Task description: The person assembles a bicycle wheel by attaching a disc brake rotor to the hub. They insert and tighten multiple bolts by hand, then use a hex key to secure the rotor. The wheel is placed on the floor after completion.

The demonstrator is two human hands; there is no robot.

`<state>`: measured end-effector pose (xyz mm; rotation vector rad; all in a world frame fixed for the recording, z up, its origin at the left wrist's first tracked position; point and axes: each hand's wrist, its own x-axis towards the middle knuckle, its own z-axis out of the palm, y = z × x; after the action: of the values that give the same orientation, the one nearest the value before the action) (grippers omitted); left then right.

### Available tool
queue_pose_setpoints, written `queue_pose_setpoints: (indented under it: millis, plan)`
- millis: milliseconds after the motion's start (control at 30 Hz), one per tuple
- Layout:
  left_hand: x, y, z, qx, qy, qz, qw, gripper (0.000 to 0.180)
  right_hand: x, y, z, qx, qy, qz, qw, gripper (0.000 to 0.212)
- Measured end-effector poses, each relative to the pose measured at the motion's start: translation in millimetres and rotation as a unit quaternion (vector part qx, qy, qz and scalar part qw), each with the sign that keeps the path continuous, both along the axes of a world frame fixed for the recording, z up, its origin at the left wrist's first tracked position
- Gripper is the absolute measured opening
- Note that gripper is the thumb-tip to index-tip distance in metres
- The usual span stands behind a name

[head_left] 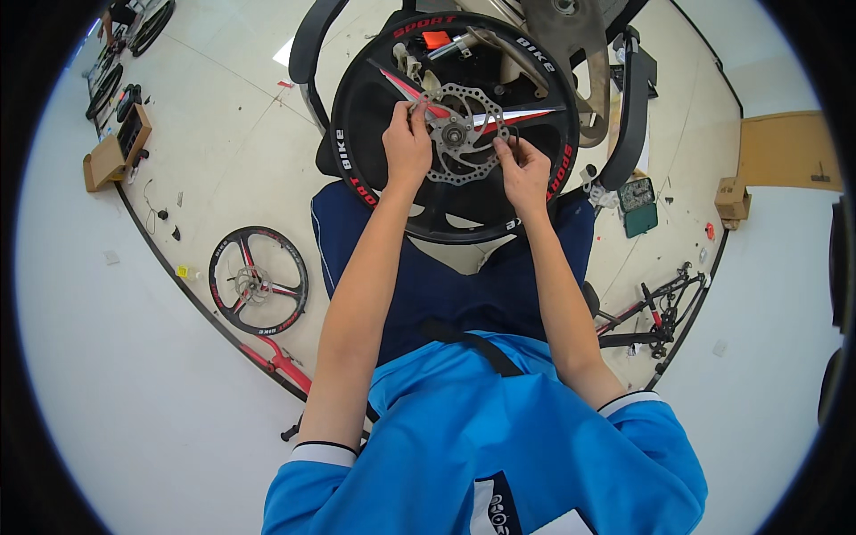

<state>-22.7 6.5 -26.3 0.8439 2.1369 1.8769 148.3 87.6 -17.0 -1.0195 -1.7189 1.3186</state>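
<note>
Rotor (470, 135) is sitting around the hub (454, 135) of a black wheel (342, 111), which is lying face up over the knees, between the armrests (632, 116) of a chair. Both hands are grasping it by the edge: the left hand (407, 145) is pinching the upper-left side between thumb and fingers, and the right hand (528, 175) is gripping the right side, slightly lower, in much the same way (whether anything is fastening it to the hub, I cannot tell). Red and white spokes (526, 117) are showing beside it. Toward the wheel's far side, a metal tool (453, 47) is lying next to an orange piece (436, 39). On the floor to the left, a smaller-looking wheel (239, 308) is resting near a red frame (287, 366). To the right, a black frame (644, 314) is lying by the wall, and a green case (639, 220) is lying open, nearer the chair.
</note>
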Motion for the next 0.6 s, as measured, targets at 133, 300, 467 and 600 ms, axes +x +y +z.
queue_pose_setpoints:
  millis: [133, 300, 467, 600]
  plan:
    - [-6.2, 0.0, 1.9, -0.002, 0.008, -0.018, 1.000, 0.026, 1.3, -1.4, -5.8, 0.008, -0.019, -0.005, 1.000, 0.032]
    - [-4.4, -1.0, 4.6, -0.017, 0.001, -0.013, 1.000, 0.027, -0.5, -3.9, -2.0, -0.001, -0.005, -0.009, 1.000, 0.032]
    - [-2.0, -1.5, 3.0, -0.010, 0.007, -0.005, 1.000, 0.028, 3.6, 1.6, -1.9, -0.017, -0.042, 0.007, 0.999, 0.026]
    - [-0.5, -1.7, 4.7, -0.002, 0.006, -0.004, 1.000, 0.027, 3.3, 0.3, 1.4, -0.031, -0.011, 0.015, 0.999, 0.026]
